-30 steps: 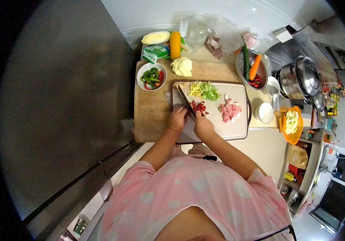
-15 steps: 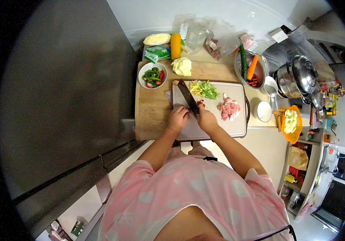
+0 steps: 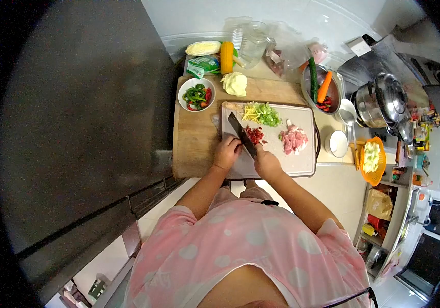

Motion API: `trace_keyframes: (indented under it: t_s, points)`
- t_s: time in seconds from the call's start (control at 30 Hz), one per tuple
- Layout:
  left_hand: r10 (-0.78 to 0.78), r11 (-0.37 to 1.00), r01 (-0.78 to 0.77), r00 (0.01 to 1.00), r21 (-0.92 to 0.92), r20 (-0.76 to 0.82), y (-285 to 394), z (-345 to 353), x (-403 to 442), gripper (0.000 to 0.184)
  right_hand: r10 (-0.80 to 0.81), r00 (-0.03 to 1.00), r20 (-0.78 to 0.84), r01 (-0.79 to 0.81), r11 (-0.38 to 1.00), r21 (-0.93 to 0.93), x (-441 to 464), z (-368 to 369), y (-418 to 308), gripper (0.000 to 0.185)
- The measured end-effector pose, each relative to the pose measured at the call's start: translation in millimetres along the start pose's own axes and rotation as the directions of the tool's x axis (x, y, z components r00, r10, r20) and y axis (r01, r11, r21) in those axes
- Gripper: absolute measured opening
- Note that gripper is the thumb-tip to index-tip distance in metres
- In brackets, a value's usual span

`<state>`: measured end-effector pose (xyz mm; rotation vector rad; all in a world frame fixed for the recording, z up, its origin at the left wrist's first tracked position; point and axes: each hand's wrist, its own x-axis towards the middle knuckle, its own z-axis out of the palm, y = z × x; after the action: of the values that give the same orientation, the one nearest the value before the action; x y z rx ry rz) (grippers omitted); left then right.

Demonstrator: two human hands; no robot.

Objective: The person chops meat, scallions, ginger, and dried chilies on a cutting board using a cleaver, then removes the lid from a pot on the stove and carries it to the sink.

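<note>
My right hand is wrapped round the handle of a kitchen knife, whose dark blade slants up and left over the light cutting board. Close to the blade's left side, my left hand rests on the board with its fingers curled and pressed down. Whatever lies under those fingertips is hidden. Chopped red chili lies just right of the blade. Beyond it are yellow shreds and chopped green pieces. Cut raw pink meat sits at the board's right side.
A larger wooden board lies underneath. Behind stand a bowl of cut peppers, a cabbage piece, corn and a glass jug. To the right are a metal bowl, a white bowl, an orange basket and a pot.
The knife has moved toward my body, and much more of the chopped red chili shows beside its blade. My left hand stays curled beside the blade.
</note>
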<state>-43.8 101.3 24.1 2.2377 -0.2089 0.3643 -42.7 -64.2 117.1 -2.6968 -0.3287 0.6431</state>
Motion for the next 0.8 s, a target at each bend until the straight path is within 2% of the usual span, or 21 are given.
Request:
trace_keyframes:
  t_s: [0.23,0.33,0.43,0.57,0.67,0.8]
  points:
    - [0.077,0.993,-0.076,0.997,0.084,-0.001,-16.2,7.6,-6.8,0.015,0.010,0.998,0.062,-0.007,0.999,-0.036,12.0,8.1,-15.8,0.038]
    - [-0.066,0.993,0.047,0.981,0.108,0.182,-10.0,3.0,-9.4,0.017,-0.014,1.000,0.000,0.014,1.000,-0.016,15.0,16.5,-18.4,0.033]
    - [0.040,0.997,-0.044,0.997,0.062,0.066,-10.1,3.7,-11.3,0.017,0.057,0.998,0.014,-0.057,0.998,-0.012,19.3,11.7,-16.3,0.033]
    - [0.039,0.998,-0.037,0.999,-0.053,0.033,2.7,-2.7,-9.6,0.015,-0.045,0.977,-0.207,0.086,0.977,0.194,19.6,17.1,15.2,0.035]
    - [0.024,0.998,-0.024,1.000,-0.059,0.013,3.4,-5.5,-5.5,0.013,-0.007,0.989,-0.145,0.037,0.979,0.201,12.2,4.7,18.9,0.036]
    - [0.041,0.999,-0.041,0.999,-0.012,-0.016,0.4,-1.2,-4.6,0.010,-0.047,0.994,-0.095,0.062,0.984,0.165,1.9,-0.3,14.4,0.029]
